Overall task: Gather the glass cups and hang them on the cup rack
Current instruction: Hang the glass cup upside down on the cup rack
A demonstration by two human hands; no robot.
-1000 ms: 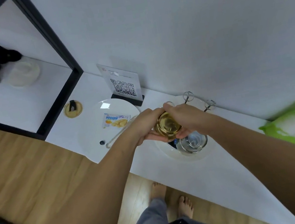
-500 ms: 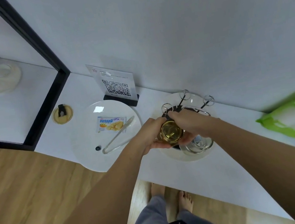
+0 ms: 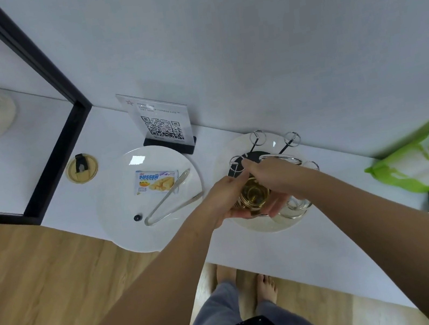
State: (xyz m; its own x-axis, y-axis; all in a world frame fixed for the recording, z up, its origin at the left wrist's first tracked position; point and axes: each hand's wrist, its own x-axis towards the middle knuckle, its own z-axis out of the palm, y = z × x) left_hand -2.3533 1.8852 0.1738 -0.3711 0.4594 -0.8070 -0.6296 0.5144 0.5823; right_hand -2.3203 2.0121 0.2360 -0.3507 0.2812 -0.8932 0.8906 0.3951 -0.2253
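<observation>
White counter (image 3: pixel 294 256) runs along the wall; on it a big white plate (image 3: pixel 122 228) holding tongs (image 3: pixel 170 199) and a snack packet (image 3: pixel 155 183), QR sign (image 3: pixel 159 121) behind it, green bag (image 3: pixel 428 157) far right. Cup rack (image 3: pixel 276 149) stands on a round tray (image 3: pixel 263 226) right of the plate: wire arms ending in rings, two back rings free, near side hidden by the hands. Clear glass cup (image 3: pixel 295 205) already sits at the tray's front right, partly behind the right hand; can't tell if it's hung or just standing. Both hands wrap one gold-tinted glass cup (image 3: pixel 254 196) directly over the rack's near side: left hand (image 3: pixel 225 198) cupped around the left wall and underneath, right hand (image 3: pixel 270 178) closed over the far side, index finger reaching toward a ring. Looks like the hang step is in hand, seating not confirmed. Handling guess: rigid, light, smooth and slippery, brittle against metal wire. Grip the body wall with opposed fingers, not the rim; support underneath until the arm takes the load. Risk: clinking the neighbouring cup or tipping the rack.
</observation>
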